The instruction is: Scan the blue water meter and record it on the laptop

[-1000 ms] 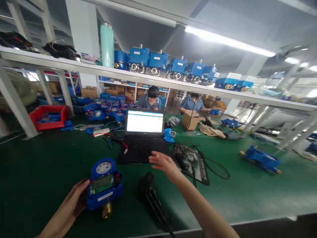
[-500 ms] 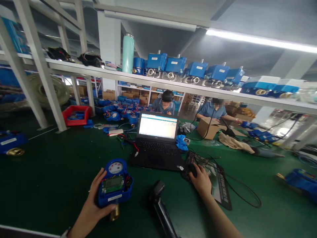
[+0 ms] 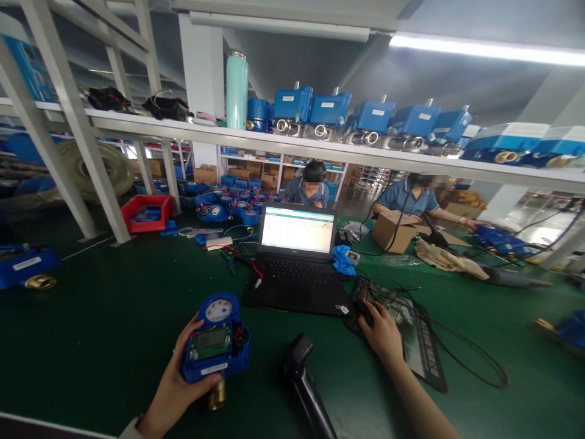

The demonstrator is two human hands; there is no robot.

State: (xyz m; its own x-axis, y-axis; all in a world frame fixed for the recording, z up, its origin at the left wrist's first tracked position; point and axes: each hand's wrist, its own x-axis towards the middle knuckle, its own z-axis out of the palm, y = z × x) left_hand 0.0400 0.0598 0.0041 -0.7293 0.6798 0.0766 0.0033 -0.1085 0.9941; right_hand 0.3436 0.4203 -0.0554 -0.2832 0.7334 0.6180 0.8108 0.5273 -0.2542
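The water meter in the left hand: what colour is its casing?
Blue, seen in the head view: water meter, left hand.

Blue water meter [image 3: 217,341], white dial, green display board, brass fitting below. Dark green table [image 3: 91,329]. Black laptop [image 3: 297,268], white screen with green header bar. Black mouse [image 3: 365,314] on black patterned mat [image 3: 418,341]. Black scanner [image 3: 304,381]. Red tray [image 3: 146,213]. Mint-green bottle [image 3: 236,91]. Blue valve boxes [image 3: 329,110] on white shelf [image 3: 183,131]. Brown cardboard box [image 3: 393,231].
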